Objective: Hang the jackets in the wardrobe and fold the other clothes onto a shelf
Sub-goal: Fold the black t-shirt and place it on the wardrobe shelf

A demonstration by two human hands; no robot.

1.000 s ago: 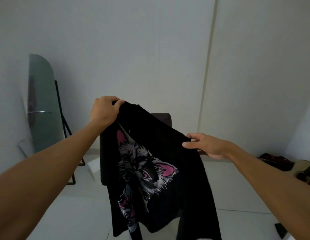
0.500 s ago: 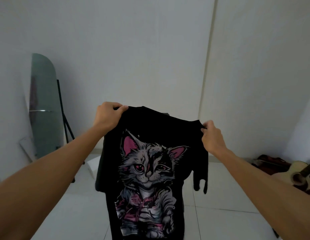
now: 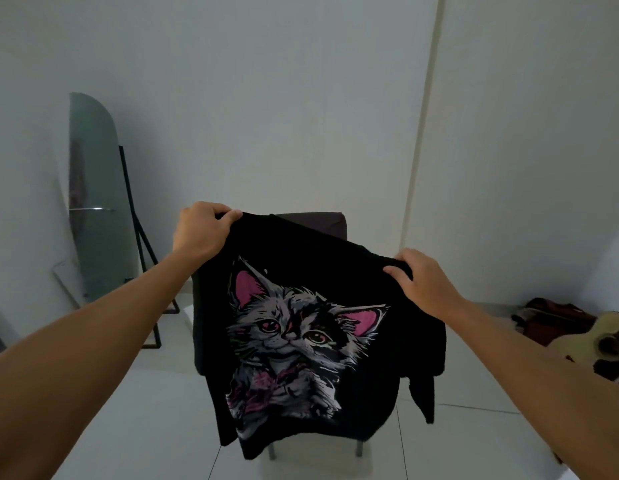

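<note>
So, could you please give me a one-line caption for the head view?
Left hand and right hand hold up a black cat-print T-shirt before a dark chair.

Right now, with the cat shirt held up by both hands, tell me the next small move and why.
Probably lower the black cat T-shirt print-down onto the chair behind it to begin folding. The left hand and right hand each pinch a shoulder, the shirt hangs spread in mid-air, and it is no jacket, so it should be folded. No shelf is in view.
</note>
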